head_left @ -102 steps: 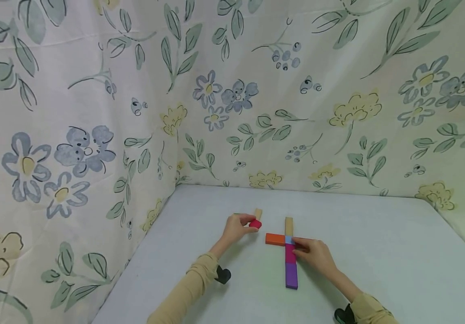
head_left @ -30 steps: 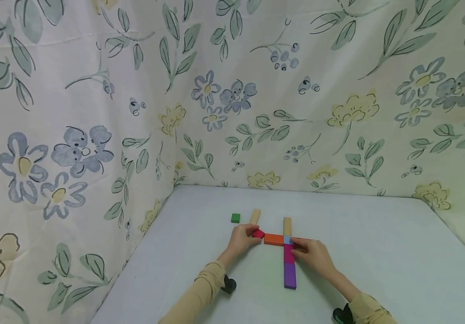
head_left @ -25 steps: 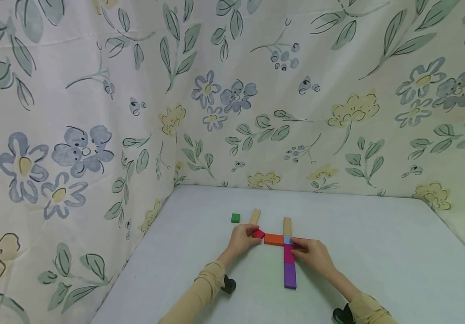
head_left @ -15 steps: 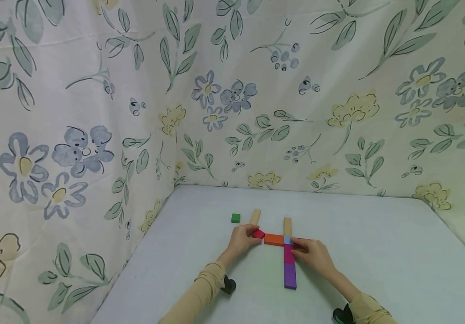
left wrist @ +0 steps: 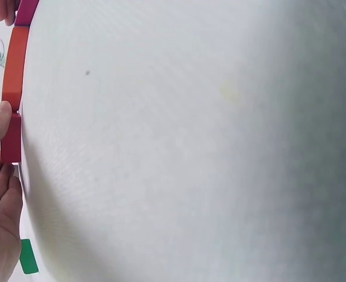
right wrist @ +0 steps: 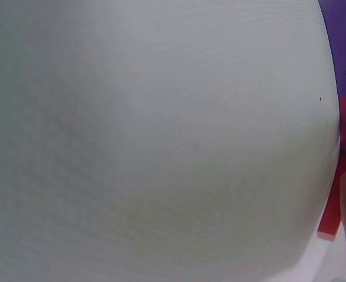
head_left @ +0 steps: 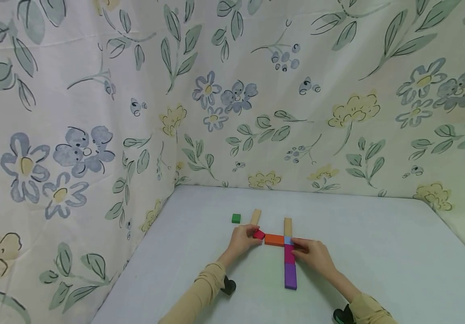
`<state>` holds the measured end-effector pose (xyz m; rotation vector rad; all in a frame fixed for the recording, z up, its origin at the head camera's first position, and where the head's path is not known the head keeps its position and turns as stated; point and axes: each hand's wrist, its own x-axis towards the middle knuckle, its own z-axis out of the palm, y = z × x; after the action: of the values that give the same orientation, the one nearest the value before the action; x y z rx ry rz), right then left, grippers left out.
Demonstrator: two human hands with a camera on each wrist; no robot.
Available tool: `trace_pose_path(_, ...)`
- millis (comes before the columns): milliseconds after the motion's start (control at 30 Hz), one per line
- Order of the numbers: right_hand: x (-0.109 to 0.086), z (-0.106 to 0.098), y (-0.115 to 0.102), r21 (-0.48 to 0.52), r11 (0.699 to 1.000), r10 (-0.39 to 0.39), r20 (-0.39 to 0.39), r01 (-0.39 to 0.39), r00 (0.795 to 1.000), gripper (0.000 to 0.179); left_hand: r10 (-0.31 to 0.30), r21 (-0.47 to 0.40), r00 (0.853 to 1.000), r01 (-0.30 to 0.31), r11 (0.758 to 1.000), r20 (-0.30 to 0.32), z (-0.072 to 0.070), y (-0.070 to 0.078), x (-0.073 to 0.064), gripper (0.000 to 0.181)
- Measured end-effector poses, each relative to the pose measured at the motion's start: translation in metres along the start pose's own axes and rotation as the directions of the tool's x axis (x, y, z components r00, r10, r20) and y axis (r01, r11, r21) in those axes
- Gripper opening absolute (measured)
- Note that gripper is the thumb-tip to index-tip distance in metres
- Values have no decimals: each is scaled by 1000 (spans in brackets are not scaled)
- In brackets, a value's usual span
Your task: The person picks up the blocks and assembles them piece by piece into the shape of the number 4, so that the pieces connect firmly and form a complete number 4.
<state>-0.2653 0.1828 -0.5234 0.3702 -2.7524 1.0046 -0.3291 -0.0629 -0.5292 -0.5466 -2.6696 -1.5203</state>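
Note:
My left hand pinches a small crimson block between thumb and fingers, at the left end of an orange block. In the left wrist view the crimson block meets the orange block's end. My right hand grips a red block, mostly hidden by the hand in the head view. It lies beside a light blue block, the middle of a cross. A natural wood block extends behind it; a magenta block and a purple block extend in front.
A green block lies behind the left hand. Another natural wood block sits just beyond the left fingers, partly covered. Floral cloth hangs along the back and left of the white table.
Since the earliest frame, the left hand has moved the crimson block toward me and right, up to the orange block, uncovering the green block. Over the last second both hands stay still.

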Motion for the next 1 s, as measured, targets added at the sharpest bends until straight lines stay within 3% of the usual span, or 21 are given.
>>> trace_pose_path(633, 0, 0, 2, 0, 1000, -3, 0, 3, 1000, 38, 11, 35, 1000, -11, 999, -19, -2, 11, -2, 44)
trace_pose_path(833, 0, 0, 2, 8, 1000, -11, -4, 11, 1000, 37, 29, -17, 1000, -29, 999, -9, -11, 17, 5, 44)
trace_pose_path(1000, 0, 1, 3, 5, 1000, -19, -4, 19, 1000, 38, 29, 24, 1000, -30, 999, 3, -26, 22, 17, 45)
